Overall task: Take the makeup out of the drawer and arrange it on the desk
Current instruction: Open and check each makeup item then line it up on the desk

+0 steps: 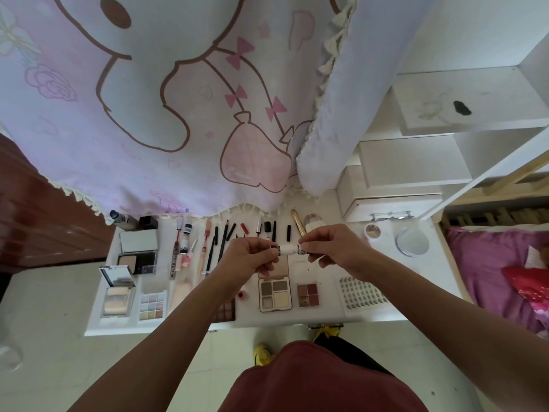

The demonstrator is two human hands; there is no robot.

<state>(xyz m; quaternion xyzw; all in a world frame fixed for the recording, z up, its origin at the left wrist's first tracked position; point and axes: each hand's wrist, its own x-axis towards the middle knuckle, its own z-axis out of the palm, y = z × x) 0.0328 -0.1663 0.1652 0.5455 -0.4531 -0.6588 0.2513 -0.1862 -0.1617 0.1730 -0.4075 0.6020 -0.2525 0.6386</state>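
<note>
Head view: left hand (pixel 252 257) and right hand (pixel 329 248) pinch opposite ends of a small white tube (pixel 287 249), held above the desk (pixel 326 318) at centre. Arranging step, probably. Next: find a gap toward 12 o'clock, among the pencils (pixel 221 242).

White desk (pixel 326 315); pale pink curtain (pixel 148 114), brown-outlined cartoon, pink bows (pixel 240 53); white tube (pixel 287 249), black lettering; four-pan palette (pixel 274 293) grey-brown-cream; small palette (pixel 308 294) red-pink; magenta bedding (pixel 481 263).
</note>
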